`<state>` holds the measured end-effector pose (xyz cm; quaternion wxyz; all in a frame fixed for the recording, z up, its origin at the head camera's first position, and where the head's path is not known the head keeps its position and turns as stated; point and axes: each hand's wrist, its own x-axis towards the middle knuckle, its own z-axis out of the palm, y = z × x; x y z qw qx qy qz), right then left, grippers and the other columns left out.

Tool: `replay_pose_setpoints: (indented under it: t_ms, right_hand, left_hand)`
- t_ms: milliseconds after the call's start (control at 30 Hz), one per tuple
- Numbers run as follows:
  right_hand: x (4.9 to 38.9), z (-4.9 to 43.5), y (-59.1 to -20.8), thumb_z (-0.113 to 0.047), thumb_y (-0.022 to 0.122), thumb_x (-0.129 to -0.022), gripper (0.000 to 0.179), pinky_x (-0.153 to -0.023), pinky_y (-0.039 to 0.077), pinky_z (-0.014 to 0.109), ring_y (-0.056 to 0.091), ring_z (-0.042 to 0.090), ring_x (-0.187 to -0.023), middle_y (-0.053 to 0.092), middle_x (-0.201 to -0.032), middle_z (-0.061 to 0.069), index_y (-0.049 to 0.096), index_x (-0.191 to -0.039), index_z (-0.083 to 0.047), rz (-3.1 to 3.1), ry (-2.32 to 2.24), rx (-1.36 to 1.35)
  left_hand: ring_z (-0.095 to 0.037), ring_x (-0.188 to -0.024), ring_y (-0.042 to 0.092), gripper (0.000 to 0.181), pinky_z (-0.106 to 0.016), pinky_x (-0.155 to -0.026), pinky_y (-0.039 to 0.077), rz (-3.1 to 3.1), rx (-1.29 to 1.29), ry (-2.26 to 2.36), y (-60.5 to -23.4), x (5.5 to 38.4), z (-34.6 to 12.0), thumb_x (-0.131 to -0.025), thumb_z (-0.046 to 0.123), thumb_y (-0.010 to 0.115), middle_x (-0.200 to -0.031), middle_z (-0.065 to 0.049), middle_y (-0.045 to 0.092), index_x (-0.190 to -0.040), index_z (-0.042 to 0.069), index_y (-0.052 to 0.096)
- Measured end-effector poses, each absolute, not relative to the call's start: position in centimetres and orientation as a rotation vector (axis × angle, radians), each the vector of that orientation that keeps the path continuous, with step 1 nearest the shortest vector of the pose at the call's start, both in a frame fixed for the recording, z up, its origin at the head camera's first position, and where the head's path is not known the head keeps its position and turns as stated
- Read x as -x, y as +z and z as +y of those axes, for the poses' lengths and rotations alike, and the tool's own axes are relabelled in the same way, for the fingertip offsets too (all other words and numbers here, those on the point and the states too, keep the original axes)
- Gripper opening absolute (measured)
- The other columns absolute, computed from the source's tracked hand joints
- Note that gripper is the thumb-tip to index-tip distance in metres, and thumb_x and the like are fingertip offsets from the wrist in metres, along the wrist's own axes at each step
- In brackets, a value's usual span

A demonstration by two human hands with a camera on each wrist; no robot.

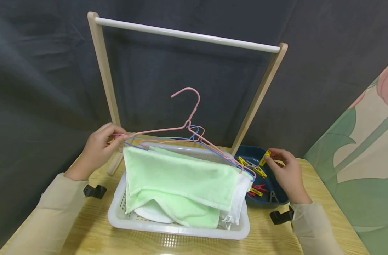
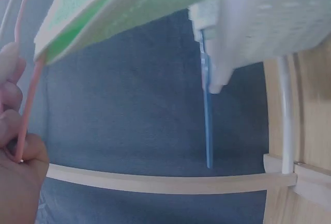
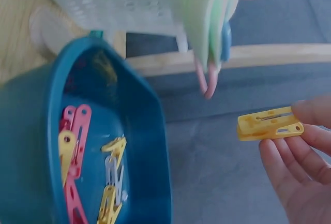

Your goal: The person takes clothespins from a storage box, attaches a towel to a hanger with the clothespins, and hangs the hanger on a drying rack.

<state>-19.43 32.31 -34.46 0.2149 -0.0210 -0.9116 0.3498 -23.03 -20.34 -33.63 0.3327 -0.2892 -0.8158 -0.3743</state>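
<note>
My left hand [image 1: 101, 145] pinches the left corner of a pink wire hanger [image 1: 168, 130], whose hook points up. A pale green towel [image 1: 181, 173] is draped over its lower part, above the basket. In the left wrist view, curled fingers [image 2: 11, 97] are round the pink wire beside the towel's edge. My right hand [image 1: 284, 171] pinches a yellow clothespin [image 1: 264, 158] between thumb and fingertips, over the blue basin [image 1: 267, 204]. The right wrist view shows this clothespin [image 3: 269, 124] apart from the towel and the hanger's right end [image 3: 207, 81].
A white perforated basket [image 1: 178, 230] holds white and green cloths. Blue [image 1: 168, 137] and pink hangers lie behind the towel. A wooden rack with a white rail [image 1: 187, 34] stands behind. Several yellow, red and grey clothespins [image 3: 80, 138] lie in the basin.
</note>
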Motion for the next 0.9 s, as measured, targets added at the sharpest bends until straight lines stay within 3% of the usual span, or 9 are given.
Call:
replay_pose_setpoints:
  t_ms: [233,333,600,900]
  right_hand:
    - [18.4,31.1,-33.9,-0.027,0.066,-0.100,0.036,-0.091,0.049,0.017,0.054,0.001,-0.104,0.060,-0.122,0.008,0.065,-0.130,-0.006,-2.444,1.012,0.046]
    - [18.1,30.7,-33.7,-0.021,0.068,-0.099,0.034,-0.087,0.046,0.009,0.054,-0.003,-0.102,0.060,-0.121,0.006,0.066,-0.130,-0.005,-2.384,1.057,0.008]
    - [16.8,30.0,-32.9,0.000,0.070,-0.094,0.032,-0.089,0.046,0.009,0.059,0.005,-0.106,0.060,-0.117,-0.005,0.067,-0.126,0.001,-2.239,1.198,-0.171]
    - [15.4,29.1,-32.1,0.006,0.069,-0.093,0.032,-0.089,0.049,0.014,0.063,0.009,-0.108,0.067,-0.121,0.004,0.068,-0.125,0.002,-2.114,1.253,-0.189]
  left_hand:
    - [-0.006,-0.061,0.039,0.017,-0.021,-0.055,0.033,-2.122,0.748,-1.101,-33.2,22.8,-20.7,-0.084,-0.011,0.075,-0.071,0.004,0.050,-0.093,0.003,0.072]
    - [-0.006,-0.056,0.035,0.018,-0.023,-0.051,0.030,-2.129,0.726,-1.147,-32.8,22.5,-21.0,-0.082,-0.011,0.076,-0.065,0.005,0.047,-0.092,0.004,0.073]
    - [-0.008,-0.054,0.031,0.003,-0.025,-0.048,0.028,-2.117,0.709,-1.218,-31.7,22.2,-20.6,-0.089,-0.002,0.075,-0.062,0.004,0.043,-0.091,-0.003,0.072]
    - [-0.005,-0.054,0.034,0.013,-0.021,-0.048,0.027,-2.007,0.594,-1.276,-31.8,22.3,-20.1,-0.081,-0.014,0.076,-0.062,0.007,0.049,-0.087,-0.002,0.074]
